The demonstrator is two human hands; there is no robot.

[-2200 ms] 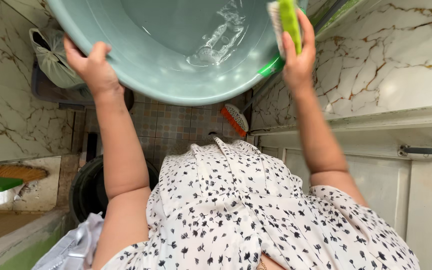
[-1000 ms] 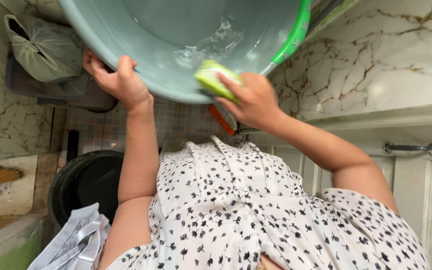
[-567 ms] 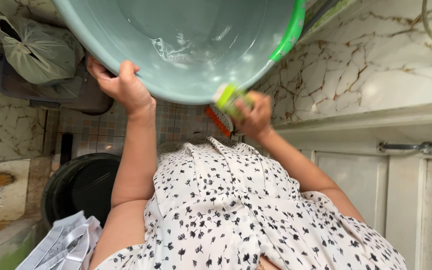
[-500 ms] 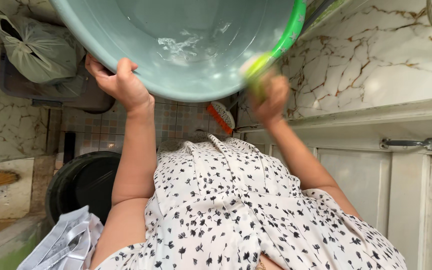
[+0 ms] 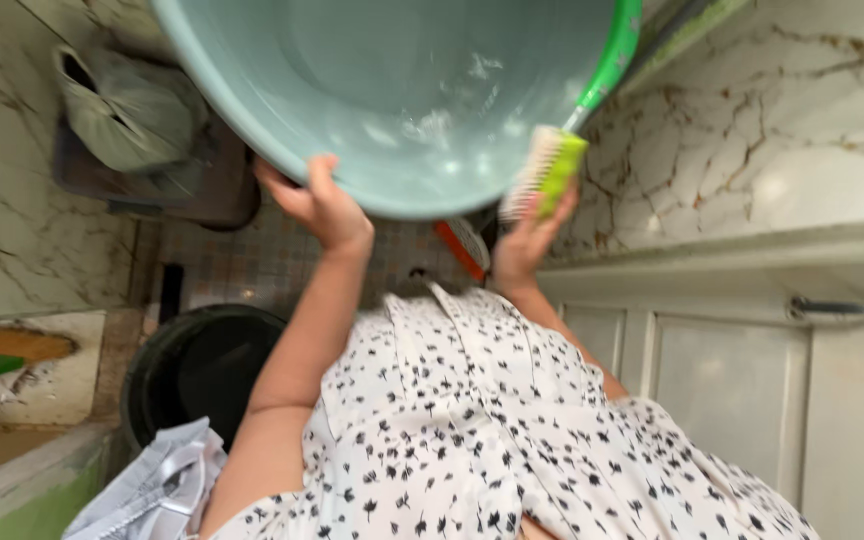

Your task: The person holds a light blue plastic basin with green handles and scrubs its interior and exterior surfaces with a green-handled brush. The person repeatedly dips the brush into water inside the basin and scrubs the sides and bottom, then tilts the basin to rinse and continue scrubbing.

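Tilting the teal basin (image 5: 402,90) by its near rim, the left hand (image 5: 317,200) grips it while the right hand (image 5: 532,235) holds a green brush (image 5: 550,170) against the rim's right side, bristles toward the bowl

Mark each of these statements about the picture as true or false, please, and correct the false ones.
1. The left hand grips the rim of the teal basin. True.
2. The right hand holds a blue sponge. False: it holds a green scrub brush with white bristles.
3. The brush is at the basin's lower right edge. True.
4. The dark bucket stands on the marble ledge. False: it stands on the floor, lower left.
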